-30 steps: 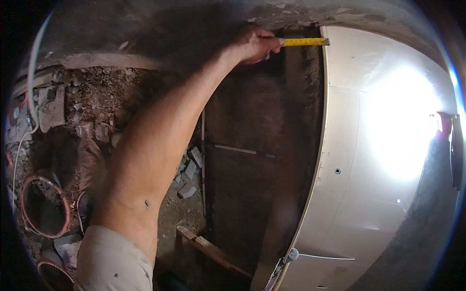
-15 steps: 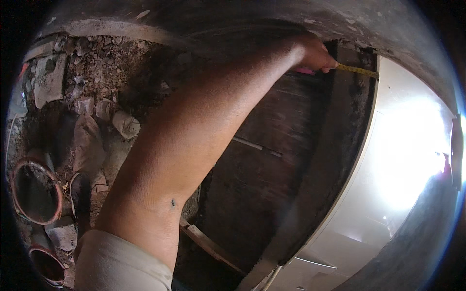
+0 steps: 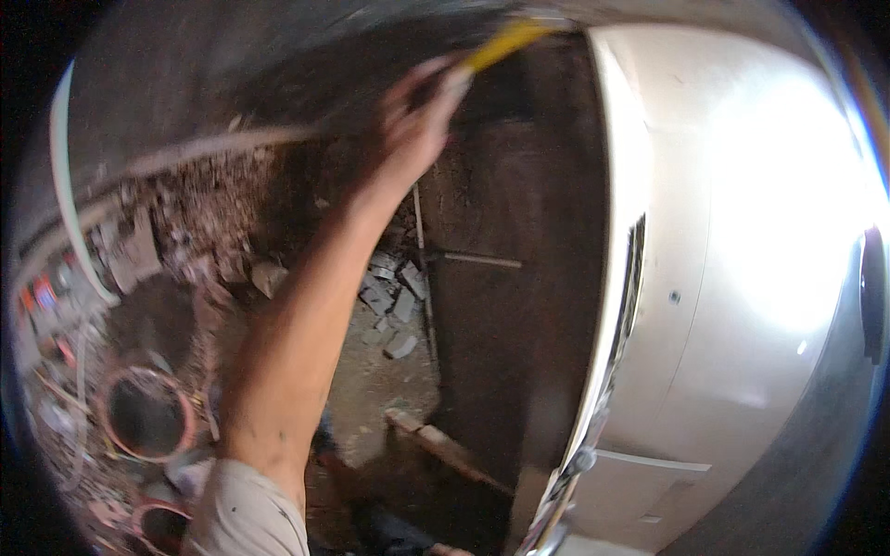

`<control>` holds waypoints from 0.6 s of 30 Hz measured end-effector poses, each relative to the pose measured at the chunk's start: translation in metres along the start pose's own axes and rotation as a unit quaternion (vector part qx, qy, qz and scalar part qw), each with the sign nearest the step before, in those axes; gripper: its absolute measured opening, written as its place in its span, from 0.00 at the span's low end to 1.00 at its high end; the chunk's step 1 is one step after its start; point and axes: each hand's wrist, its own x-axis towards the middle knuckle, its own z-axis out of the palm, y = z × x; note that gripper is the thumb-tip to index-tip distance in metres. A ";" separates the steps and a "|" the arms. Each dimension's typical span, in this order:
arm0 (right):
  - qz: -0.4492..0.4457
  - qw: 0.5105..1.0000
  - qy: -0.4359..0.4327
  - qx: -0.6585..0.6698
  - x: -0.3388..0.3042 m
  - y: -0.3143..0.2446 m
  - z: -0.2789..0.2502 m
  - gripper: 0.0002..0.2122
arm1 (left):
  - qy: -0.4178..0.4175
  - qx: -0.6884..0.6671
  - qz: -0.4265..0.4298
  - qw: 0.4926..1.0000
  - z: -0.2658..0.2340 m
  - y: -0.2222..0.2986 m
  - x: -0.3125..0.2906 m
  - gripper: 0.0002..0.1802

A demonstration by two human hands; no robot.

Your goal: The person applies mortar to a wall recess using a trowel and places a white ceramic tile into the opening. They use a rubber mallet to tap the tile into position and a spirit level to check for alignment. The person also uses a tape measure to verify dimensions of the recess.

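My left arm, its sleeve light and short, reaches up from the lower left. At the top, my left hand is closed on a yellow tape measure, whose blade runs up and right from the fingers, blurred by motion. The blade's far end lies near the top corner of a pale panel, next to a dark recessed surface. No case of the tape can be made out. A sliver of skin at the lower edge may be my right hand; its fingers are hidden.
Broken grey pieces lie on the floor beyond my forearm. Two round, reddish-rimmed containers stand at lower left, near rubble. A pale pipe rises at far left. A wooden strip crosses the lower middle.
My left hand has moved left and slightly up in the picture with the tape measure. The view has shifted; the broken grey pieces and the pale pipe now show.
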 end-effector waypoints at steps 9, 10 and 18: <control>-0.436 0.899 0.019 0.035 -0.030 -0.085 0.002 0.35 | 0.075 -0.007 -0.683 0.727 -0.089 0.215 -0.346 0.33; -0.418 0.907 0.019 0.053 -0.040 -0.096 0.008 0.37 | 0.076 -0.050 -0.721 0.687 -0.083 0.248 -0.369 0.36; -0.521 0.825 0.081 0.204 -0.109 -0.067 -0.027 0.39 | -0.187 -0.029 -0.710 0.678 0.050 0.363 -0.373 0.48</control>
